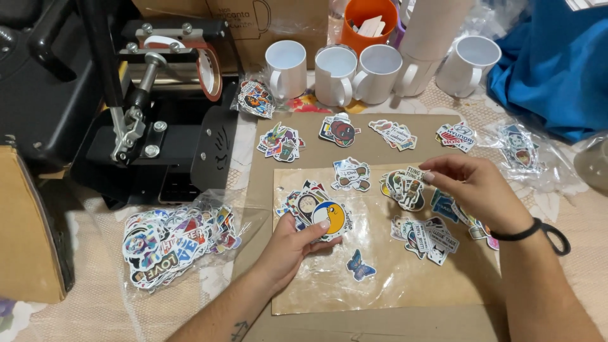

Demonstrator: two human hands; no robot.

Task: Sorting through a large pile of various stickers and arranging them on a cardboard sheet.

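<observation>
Glossy paper stickers (315, 210) lie on shiny clear plastic film (380, 266) over matt, seemingly cardboard sheet (304, 136).

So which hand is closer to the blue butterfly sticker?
Left. The left hand holds a fan of stickers just up-left of the butterfly sticker; the right hand is farther off, up and to its right.

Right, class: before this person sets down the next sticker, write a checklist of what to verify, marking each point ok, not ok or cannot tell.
1. Left hand grips a fanned stack of stickers: ok.
2. Right hand pinches one sticker: cannot tell, fingertips hide it.
3. Sorted piles lie apart on the cardboard sheet: ok.
4. Bare room remains around the butterfly sticker: ok.
5. White mugs stand off the cardboard: ok.
6. Bag of unsorted stickers within reach: ok.
</observation>
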